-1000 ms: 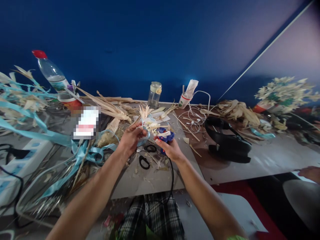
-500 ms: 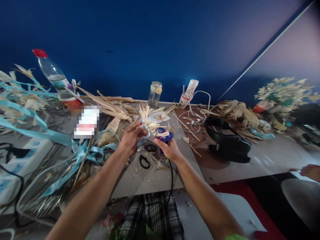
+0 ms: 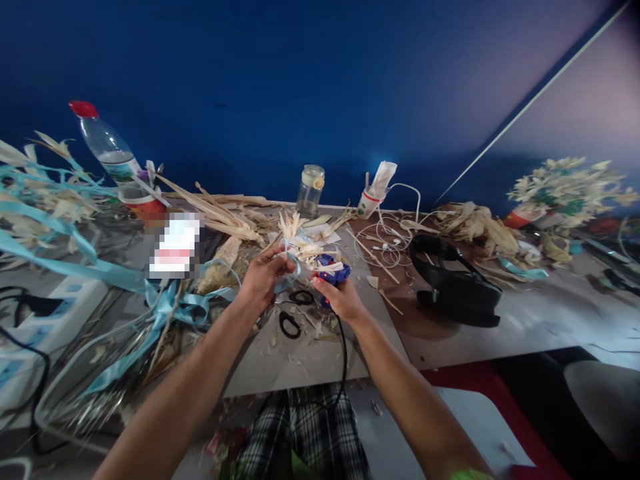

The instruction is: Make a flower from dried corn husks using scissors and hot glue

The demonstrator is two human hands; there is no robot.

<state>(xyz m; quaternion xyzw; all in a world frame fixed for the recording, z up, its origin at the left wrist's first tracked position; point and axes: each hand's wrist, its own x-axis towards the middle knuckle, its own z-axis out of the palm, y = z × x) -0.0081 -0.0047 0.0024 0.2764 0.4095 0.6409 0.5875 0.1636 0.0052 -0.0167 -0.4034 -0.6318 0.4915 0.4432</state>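
Note:
My left hand (image 3: 270, 272) pinches a corn-husk flower (image 3: 290, 228) by its lower end, where light blue ribbon (image 3: 295, 267) curls round the fingers. The flower's pale petals point up and away from me. Close on its right, my right hand (image 3: 337, 297) is closed around a blue glue gun (image 3: 339, 272) with red spots. A black cord (image 3: 344, 353) runs down from the glue gun over the table edge. Pale strips show by the glue gun; I cannot tell whether they touch it. Black-handled scissors (image 3: 290, 325) lie below my hands, their blades partly hidden.
Husk scraps (image 3: 235, 227) cover much of the table (image 3: 270, 367). To the left are a phone (image 3: 175, 247), ribbon, a white power strip (image 3: 75, 307) and a bottle (image 3: 113, 150). Behind stands a clear jar (image 3: 310, 193). Rightward are a paper cup (image 3: 370, 202), white cables (image 3: 383, 240) and a black headset (image 3: 457, 283).
My hands stay nearly in place; the glue gun and ribbon shift slightly. At the far right, another person's hand has left the view.

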